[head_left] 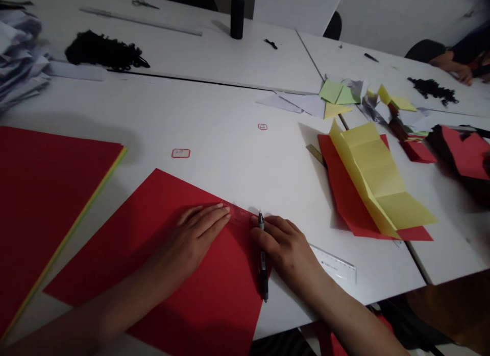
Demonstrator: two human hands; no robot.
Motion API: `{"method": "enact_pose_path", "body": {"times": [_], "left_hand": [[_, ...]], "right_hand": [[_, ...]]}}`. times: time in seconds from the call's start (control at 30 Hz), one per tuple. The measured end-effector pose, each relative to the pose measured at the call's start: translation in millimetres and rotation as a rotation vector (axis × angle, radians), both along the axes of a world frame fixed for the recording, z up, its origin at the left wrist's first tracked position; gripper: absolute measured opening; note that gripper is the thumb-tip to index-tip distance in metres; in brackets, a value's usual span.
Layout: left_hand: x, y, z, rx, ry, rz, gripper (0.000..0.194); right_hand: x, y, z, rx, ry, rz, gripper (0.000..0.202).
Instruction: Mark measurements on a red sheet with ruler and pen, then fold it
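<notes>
A large red sheet [206, 289] lies tilted on the white table. Flat on its upper part rests my left hand [202, 233], fingers stretched out toward the sheet's top edge. Between my two hands a clear ruler or set square [241, 216] lies along that edge, hard to make out against the red. My right hand [285, 243] is at the sheet's right corner, its fingers closed around a black and silver pen [263, 269] that points away from me. Under my right forearm, another clear ruler [335, 264] sticks out on the table.
A stack of red and yellow-edged sheets [49, 192] lies at left. Folded yellow paper [377, 167] sits on red paper [340, 192] at right. Crumpled paper [19, 54], black yarn [103, 50] and a black bottle [237, 16] stand farther back. Another person's hand [455, 67] rests far right.
</notes>
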State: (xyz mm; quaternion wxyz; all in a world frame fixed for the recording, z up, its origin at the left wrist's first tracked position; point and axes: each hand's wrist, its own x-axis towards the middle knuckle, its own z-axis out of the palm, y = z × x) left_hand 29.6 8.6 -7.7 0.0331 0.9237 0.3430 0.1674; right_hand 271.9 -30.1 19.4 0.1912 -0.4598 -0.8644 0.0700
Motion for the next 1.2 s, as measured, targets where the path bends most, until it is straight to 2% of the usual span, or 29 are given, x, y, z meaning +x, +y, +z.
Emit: {"method": "enact_pose_path", "body": {"times": [0.3, 0.57, 0.83, 1.2], "left_hand": [[-1.7, -0.5, -3.3, -0.033, 0.002, 0.001, 0.059], [5.3, -1.6, 6.4, -0.099, -0.006, 0.004, 0.041], [6.7, -2.9, 3.2, -0.048, -0.015, 0.012, 0.037], [7.2, -3.3, 2.6, -0.059, -0.006, 0.018, 0.038]], "right_hand": [[0.2, 0.8, -0.8, 0.003, 0.029, 0.008, 0.023], [0.5, 0.8, -0.3, 0.008, 0.02, 0.006, 0.023], [1.3, 2.5, -1.8, -0.022, 0.041, 0.004, 0.023], [2.5, 2.4, -3.4, -0.056, 0.021, -0.007, 0.023]]}}
